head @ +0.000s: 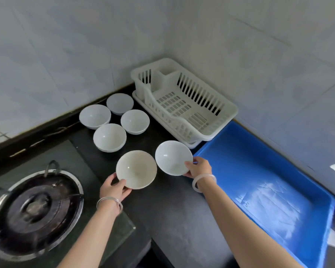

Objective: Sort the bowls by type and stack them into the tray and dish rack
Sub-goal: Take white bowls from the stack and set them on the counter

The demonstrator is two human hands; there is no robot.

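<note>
My left hand (113,187) grips the near rim of a wide cream bowl (136,169) on the black counter. My right hand (197,168) holds the rim of a wide white bowl (172,157), tilted toward me beside the blue tray (317,200). Behind them stand several deeper white bowls, the closest (109,137) just past the cream one, another (135,121) to its right, one (95,116) at the left and one (120,103) by the wall. The white dish rack (228,111) sits in the corner with nothing in it. The blue tray holds nothing.
A gas burner (35,209) with a dark ring sits at the lower left on a glass hob. Tiled walls close the back and right sides. The counter's front edge drops off near the bottom middle.
</note>
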